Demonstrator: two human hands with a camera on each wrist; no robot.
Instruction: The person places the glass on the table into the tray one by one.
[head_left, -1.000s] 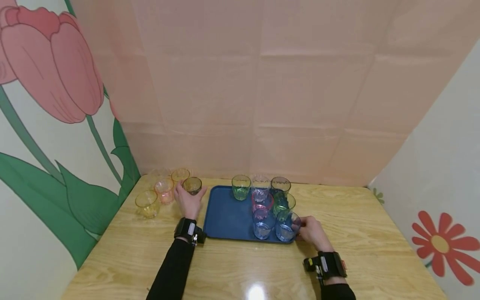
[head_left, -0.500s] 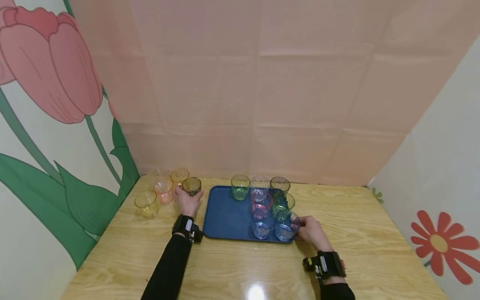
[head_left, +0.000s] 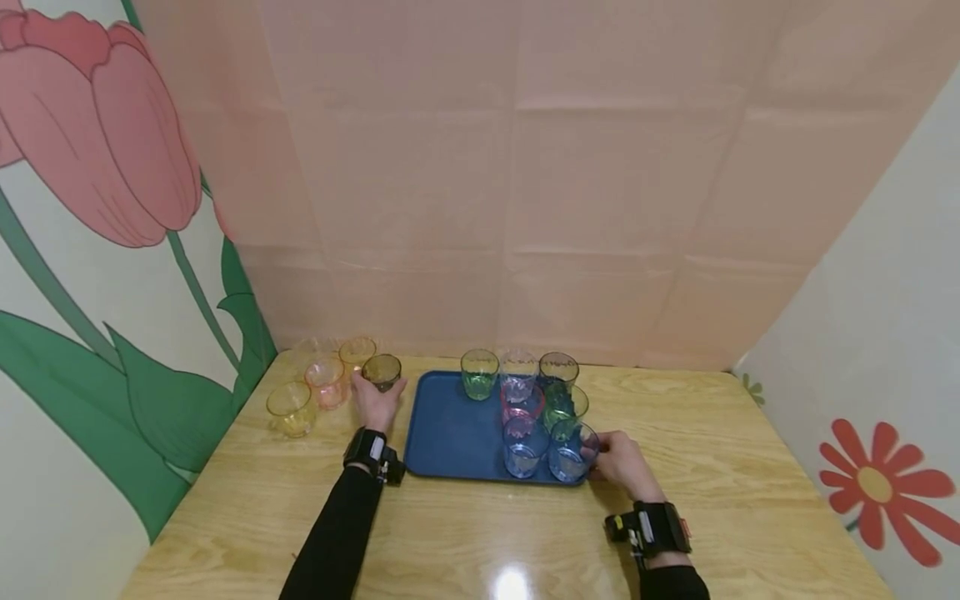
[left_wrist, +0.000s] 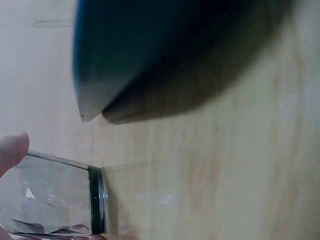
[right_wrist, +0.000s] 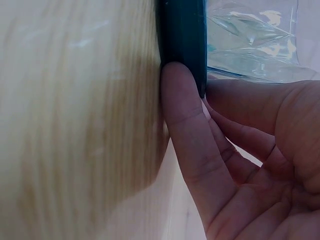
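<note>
The left hand (head_left: 377,407) grips a smoky brown glass (head_left: 382,373), thumb on one side and fingers on the other; the glass is upright near the back edge of the counter (head_left: 450,533), just left of the blue tray (head_left: 452,433). The right hand (head_left: 624,463) pinches the tray's front right corner, index finger against its outer face, thumb beside a blue glass (head_left: 572,456). Toward the counter's back left corner are an amber glass (head_left: 357,355), an orange-pink glass (head_left: 326,386) and a faint clear glass; a yellow glass (head_left: 291,412) stands nearer the left edge. Along the tray's back edge, left to right, stand a green glass (head_left: 479,377), a colourless glass (head_left: 517,379) and a grey glass (head_left: 558,369). Next come a pink-rimmed glass (head_left: 521,406) and a second green glass (head_left: 566,408), then, at the front edge, another blue glass (head_left: 525,450).
</note>
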